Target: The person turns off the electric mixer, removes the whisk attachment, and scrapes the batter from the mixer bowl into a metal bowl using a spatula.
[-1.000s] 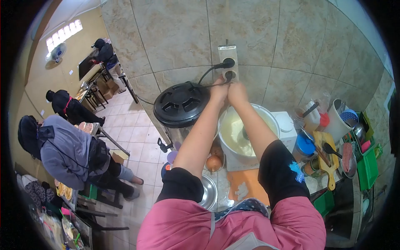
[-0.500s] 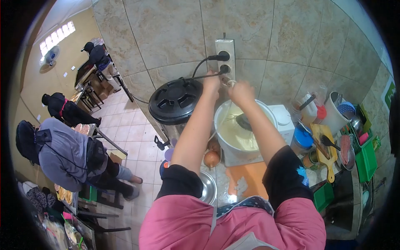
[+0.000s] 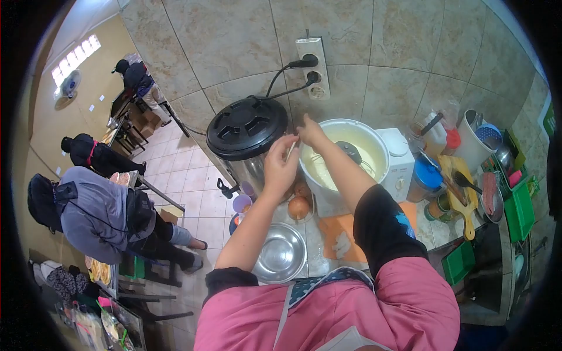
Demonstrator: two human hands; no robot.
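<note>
My left hand is beside the steel urn with the black lid, its fingers pinching a thin pale cord. Close to it, my right hand is at the left rim of the white mixing bowl, fingers partly curled; what it holds, if anything, is too small to make out. Pale cream and a whisk lie in the bowl, which stands by a white mixer body. On the tiled wall above, a socket strip has two black plugs in it, and its lowest outlet is bare.
Onions, a steel bowl and an orange board lie in front. To the right are a blue-lidded jar, a wooden board and green trays. Three people, one in a grey top, work at the left.
Both hands have come down from the socket strip to between the urn and the bowl. The lowest outlet now shows. The view has shifted, and more of the steel bowl is visible.
</note>
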